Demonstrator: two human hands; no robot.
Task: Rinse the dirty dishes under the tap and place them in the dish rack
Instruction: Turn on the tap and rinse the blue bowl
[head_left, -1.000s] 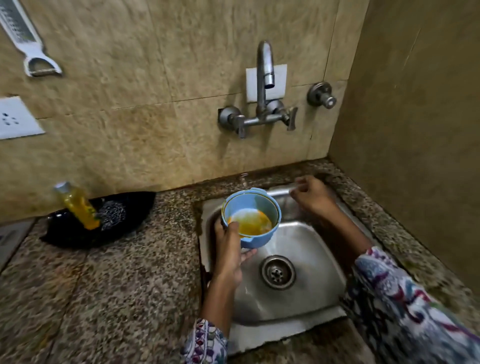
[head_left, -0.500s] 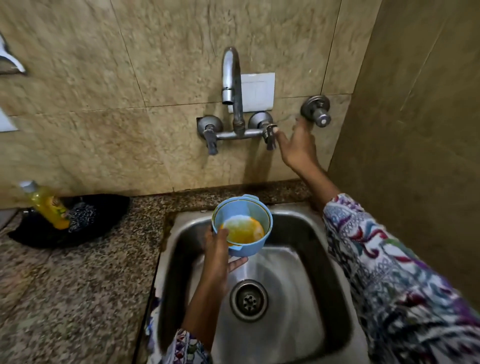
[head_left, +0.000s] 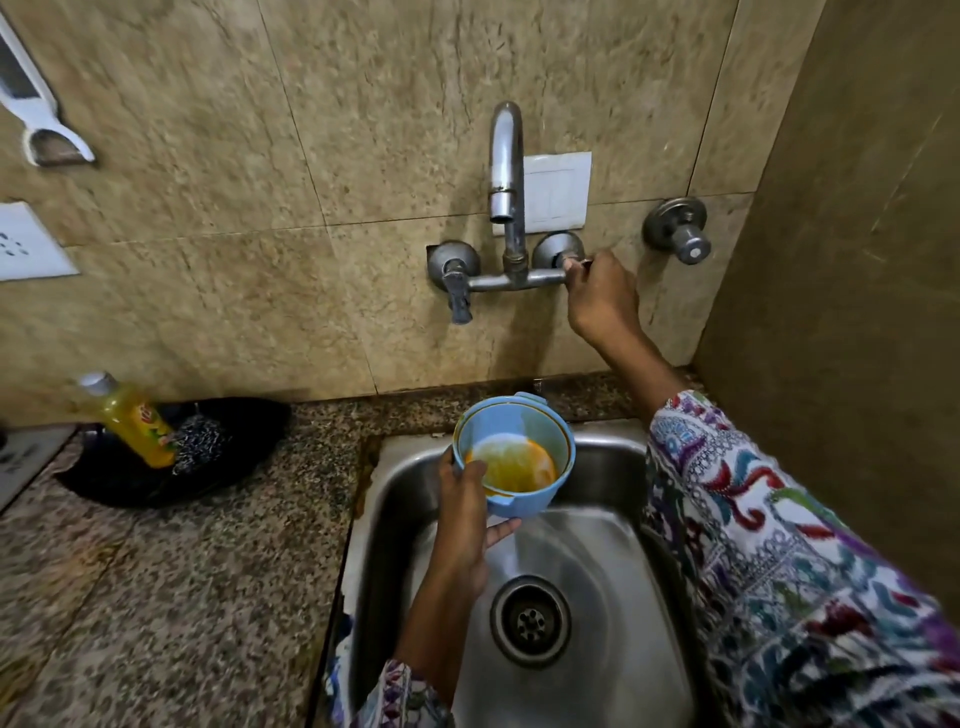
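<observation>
Head view, items as seen.

1. Blue bowl (head_left: 519, 457): held above the back left part of the steel sink (head_left: 613, 545), below and in front of the tap spout. Tilted toward the camera. Inside carries a yellow-orange residue across the bottom. A small lug shows on the far rim and another on the near rim.

2. Left hand (head_left: 462, 519): grips the bowl at its near left side, thumb over the rim, fingers (head_left: 501, 530) curled under the base.

3. Right hand (head_left: 600, 301): raised to the wall tap (head_left: 506, 208), fingers closed round the right-hand tap lever, which is mostly hidden by the hand. Patterned sleeve (head_left: 779, 545) crosses the right side of the sink.

4. Tap: wall-mounted mixer, upright gooseneck spout, left lever hanging down. Whether water is running cannot be told.

5. Sink: drain strainer (head_left: 530, 618) at centre of the basin.

6. Bench (head_left: 182, 571): speckled granite, left of the sink. Carries a black dish (head_left: 130, 478) at the wall; in it a yellow bottle (head_left: 132, 421), leaning, and a dark scrubber (head_left: 200, 441) just beside it.

7. Wall: beige tiles; separate round valve (head_left: 678, 228) right of the tap; white plate behind the spout; white socket (head_left: 26, 244) at far left; white utensil (head_left: 36, 114) hanging top left.
</observation>
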